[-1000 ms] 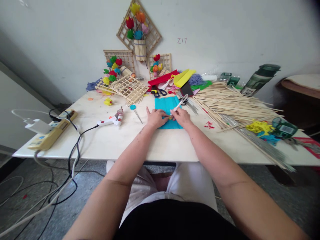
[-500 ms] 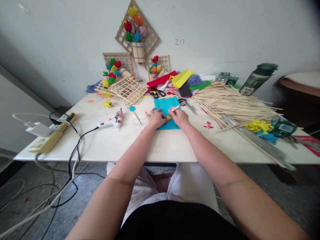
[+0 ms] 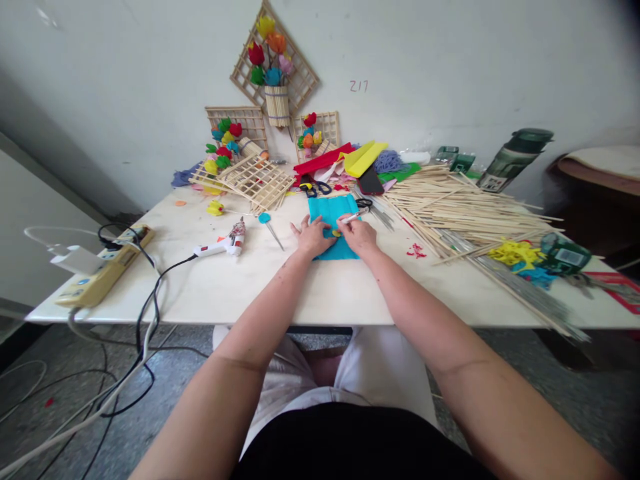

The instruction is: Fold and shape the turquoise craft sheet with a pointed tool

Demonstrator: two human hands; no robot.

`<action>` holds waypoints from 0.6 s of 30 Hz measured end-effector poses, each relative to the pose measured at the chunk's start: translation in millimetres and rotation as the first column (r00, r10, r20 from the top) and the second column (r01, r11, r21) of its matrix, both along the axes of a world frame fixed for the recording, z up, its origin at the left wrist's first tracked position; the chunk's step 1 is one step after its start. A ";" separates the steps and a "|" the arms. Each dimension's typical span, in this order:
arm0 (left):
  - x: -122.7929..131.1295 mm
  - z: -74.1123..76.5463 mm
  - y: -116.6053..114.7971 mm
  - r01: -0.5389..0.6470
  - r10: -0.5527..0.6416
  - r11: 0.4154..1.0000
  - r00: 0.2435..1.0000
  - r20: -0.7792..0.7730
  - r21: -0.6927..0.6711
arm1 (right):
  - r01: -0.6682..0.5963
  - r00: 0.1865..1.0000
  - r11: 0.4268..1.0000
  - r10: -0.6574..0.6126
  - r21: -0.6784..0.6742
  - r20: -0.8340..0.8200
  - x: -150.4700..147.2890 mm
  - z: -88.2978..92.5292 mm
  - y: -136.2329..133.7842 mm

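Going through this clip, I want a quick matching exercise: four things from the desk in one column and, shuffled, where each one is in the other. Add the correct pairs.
Things
1. Blue sheet
2. Glue gun
3. Pen-like tool
4. Power strip

Places
A. In the fingers of the right hand
B. By the far left end of the table
C. Flat beneath both hands
D. Lying left of the left hand, between it and the power strip

Pairs: 1-C, 2-D, 3-A, 4-B
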State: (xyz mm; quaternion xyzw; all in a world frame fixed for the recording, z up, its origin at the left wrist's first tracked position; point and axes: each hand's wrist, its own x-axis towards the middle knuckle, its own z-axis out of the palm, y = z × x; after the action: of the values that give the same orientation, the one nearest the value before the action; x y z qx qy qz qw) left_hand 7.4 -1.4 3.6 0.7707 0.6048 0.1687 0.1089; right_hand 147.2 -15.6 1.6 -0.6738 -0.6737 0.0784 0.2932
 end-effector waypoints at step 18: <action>-7.5 2.9 0.1 -0.019 0.009 0.989 0.998 0.068 0.150 | -0.091 0.973 0.995 0.099 0.043 -0.210 -1.0 -2.4 1.8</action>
State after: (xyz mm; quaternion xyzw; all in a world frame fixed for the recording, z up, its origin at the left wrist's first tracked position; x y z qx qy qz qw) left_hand -0.1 -1.3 6.5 0.7664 0.5917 0.2404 0.0697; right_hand 146.2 -13.8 -0.8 -0.6237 -0.6713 0.1523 0.3704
